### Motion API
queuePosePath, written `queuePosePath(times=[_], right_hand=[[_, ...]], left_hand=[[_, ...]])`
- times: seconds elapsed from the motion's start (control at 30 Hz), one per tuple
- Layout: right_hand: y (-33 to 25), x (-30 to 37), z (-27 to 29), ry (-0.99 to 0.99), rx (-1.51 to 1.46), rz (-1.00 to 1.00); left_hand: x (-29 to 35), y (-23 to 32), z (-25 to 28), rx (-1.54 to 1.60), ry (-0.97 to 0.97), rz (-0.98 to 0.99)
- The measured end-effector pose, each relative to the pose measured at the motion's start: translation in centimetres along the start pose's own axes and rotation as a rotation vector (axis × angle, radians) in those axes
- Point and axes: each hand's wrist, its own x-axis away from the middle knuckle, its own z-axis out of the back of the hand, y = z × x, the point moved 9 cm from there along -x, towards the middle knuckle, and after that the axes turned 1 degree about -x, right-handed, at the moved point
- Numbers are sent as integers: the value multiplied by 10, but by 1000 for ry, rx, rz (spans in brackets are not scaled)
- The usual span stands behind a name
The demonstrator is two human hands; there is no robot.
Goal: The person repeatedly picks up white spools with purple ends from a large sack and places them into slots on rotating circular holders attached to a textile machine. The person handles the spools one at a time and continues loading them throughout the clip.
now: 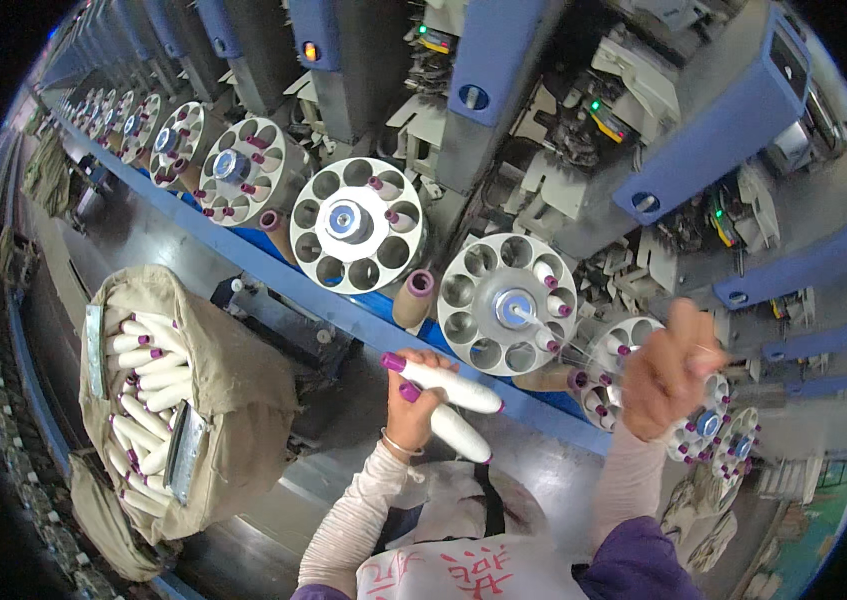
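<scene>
My left hand is closed around two white yarn bobbins with purple ends, an upper one and a lower one, both pointing right. My right hand is raised to the right of a round white magazine, slightly blurred, its fingers curled in toward the thumb. Faint pale streaks lie between the magazine and this hand; whether the fingers hold thread cannot be made out. A few bobbins stand in holes along the magazine's right side, while other holes show dark.
At left stands a canvas bag full of white bobbins. A blue rail runs beneath a row of magazines, including one further left. A brown cone sits between two magazines. Blue-grey machine heads rise behind.
</scene>
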Motion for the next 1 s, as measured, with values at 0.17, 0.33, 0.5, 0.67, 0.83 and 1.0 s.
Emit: queuePosePath(times=[0.17,0.33,0.5,0.67,0.83,1.0], right_hand=[[9,-3,53,223,810,-167],[52,46,131,-43,1695,-157],[49,75,197,331,1410,-210],[23,66,195,407,1037,-123],[7,60,158,500,474,-116],[40,35,126,424,422,-101]], left_hand=[[-12,-2,-24,83,-21,-94],[-19,-13,-36,-32,55,-95],[-20,-31,-62,-354,-33,-247],[-21,-66,-85,-1073,-162,-393],[-22,-29,-59,-659,-96,-491],[-52,16,-24,-150,138,-422]])
